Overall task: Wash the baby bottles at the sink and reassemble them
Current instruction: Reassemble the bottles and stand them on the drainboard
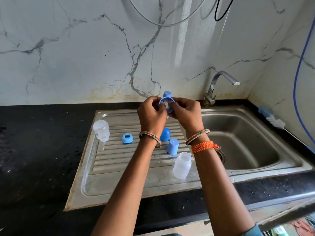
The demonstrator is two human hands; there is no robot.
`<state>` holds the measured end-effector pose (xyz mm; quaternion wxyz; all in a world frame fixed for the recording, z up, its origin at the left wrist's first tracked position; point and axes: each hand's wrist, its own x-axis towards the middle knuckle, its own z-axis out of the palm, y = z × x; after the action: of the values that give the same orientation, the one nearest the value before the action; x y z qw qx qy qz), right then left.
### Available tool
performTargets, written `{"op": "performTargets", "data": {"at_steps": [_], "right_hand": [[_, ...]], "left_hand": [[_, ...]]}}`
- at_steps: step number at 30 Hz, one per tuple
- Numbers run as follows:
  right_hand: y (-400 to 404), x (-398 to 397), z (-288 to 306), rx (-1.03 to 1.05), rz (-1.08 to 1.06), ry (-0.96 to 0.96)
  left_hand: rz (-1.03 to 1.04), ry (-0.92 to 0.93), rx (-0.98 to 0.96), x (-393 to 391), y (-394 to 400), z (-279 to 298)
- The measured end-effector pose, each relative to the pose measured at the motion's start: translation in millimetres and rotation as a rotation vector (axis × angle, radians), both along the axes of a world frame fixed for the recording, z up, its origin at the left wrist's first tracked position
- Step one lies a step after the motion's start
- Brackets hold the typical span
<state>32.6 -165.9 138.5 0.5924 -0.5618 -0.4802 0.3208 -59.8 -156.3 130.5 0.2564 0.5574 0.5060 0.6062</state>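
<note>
- My left hand and my right hand both have their grip on the blue plastic screw ring, fingers curled round its rim from either side, raised above the back of the steel drainboard.
- Something pale shows inside the ring's opening between my fingertips; I cannot tell what it is.
- A blue plastic cap stands just behind the ring, against the marble wall.
- Below my wrists, two more blue caps stand on the drainboard ribs: a rounded one and a taller one, near each other.
- A second blue ring lies flat on the ribs to the left of my left wrist.
- A clear plastic bottle body stands at the drainboard's left edge; another clear bottle, mouth up, stands near the front, beside my right forearm.
- The steel sink basin lies to the right, with the chrome tap behind it.
- A blue-and-white bottle brush rests on the black surface at the far right.
</note>
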Motion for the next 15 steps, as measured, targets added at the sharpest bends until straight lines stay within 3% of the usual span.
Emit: {"op": "performTargets", "data": {"at_steps": [11, 15], "right_hand": [[-2.9, -21.7, -1.7, 0.093, -0.213, -0.258], [-2.0, -17.9, -1.7, 0.03, -0.065, -0.273]], "left_hand": [[-0.042, -0.073, -0.159, 1.4, -1.5, -0.3], [0.037, -0.069, -0.056, -5.1, -5.3, -0.3]]}}
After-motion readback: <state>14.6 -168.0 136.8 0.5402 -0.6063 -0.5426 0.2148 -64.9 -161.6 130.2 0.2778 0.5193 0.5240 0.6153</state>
